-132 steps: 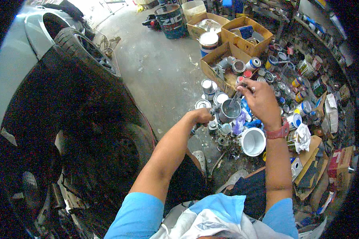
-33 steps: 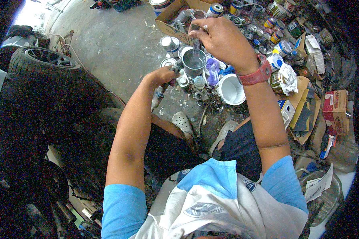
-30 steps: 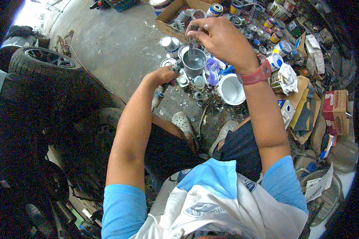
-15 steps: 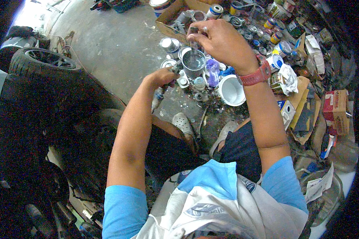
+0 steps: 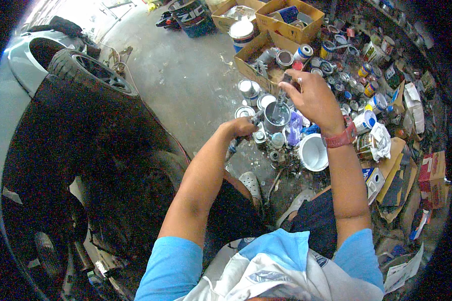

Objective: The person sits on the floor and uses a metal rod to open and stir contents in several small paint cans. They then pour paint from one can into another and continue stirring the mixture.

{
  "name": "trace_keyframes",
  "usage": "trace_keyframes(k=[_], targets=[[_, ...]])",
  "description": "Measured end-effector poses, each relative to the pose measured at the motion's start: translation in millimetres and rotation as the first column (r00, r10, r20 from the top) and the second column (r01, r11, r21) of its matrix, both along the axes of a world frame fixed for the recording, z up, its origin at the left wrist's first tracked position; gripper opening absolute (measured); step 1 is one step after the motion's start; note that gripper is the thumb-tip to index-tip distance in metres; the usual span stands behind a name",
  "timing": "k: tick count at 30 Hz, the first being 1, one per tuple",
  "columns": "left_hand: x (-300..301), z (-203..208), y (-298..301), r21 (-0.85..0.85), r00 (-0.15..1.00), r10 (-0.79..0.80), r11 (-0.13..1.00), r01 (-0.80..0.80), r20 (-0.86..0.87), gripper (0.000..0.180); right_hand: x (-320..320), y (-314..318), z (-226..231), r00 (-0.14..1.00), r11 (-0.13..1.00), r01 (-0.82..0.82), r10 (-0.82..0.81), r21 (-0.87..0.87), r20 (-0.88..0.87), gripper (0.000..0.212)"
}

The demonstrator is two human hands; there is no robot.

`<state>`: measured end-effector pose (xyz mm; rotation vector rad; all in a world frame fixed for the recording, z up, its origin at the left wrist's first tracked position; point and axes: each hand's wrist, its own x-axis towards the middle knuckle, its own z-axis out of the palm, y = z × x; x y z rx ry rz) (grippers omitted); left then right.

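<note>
My left hand [image 5: 242, 127] is closed round a dark-handled spray gun [image 5: 258, 119], with a hose-like part [image 5: 231, 149] trailing below the fist. Beside it an open grey cup [image 5: 277, 120] holds dark grey liquid; whether it is joined to the gun I cannot make out. Over the cup's mouth, my right hand [image 5: 314, 95] pinches a slim stirring stick [image 5: 282, 95] with a dark top end. The stick points down into the cup. A red watch [image 5: 342, 136] circles my right wrist.
An empty white tub [image 5: 314, 152] and a purple cloth [image 5: 295, 128] lie close to the cup. Several paint cans [image 5: 249, 89] and cardboard boxes [image 5: 289, 27] crowd the far right. A wheel [image 5: 98, 72] and car body [image 5: 20, 70] stand at the left.
The view has shifted, so the scene sits lower and further right. My right hand has come down closer to the cup, and the stick now shows dipping toward it. The left hand keeps its grip.
</note>
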<state>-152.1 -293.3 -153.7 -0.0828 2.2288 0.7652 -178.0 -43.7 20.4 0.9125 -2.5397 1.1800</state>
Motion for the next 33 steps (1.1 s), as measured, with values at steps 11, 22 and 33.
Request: trace_keyframes(k=[11,22,33], targets=[[3,-7,-1,0.130,0.997,0.074,0.989,-0.069,-0.033,0.036,-1,-2,-16,0.998,0.973,0.040,-0.052,0.229,0.046,0.035],[-1,-25,-6,0.152,0.996,0.093,0.984,-0.093,0.010,0.038,-4,1,-21,0.998,0.960,0.013,-0.028,0.279,0.052,0.037],[4,0,0,0.130,0.998,0.068,0.989,-0.069,0.009,0.038,2,1,-17,0.998,0.975,0.043,-0.034,0.219,-0.046,0.043]])
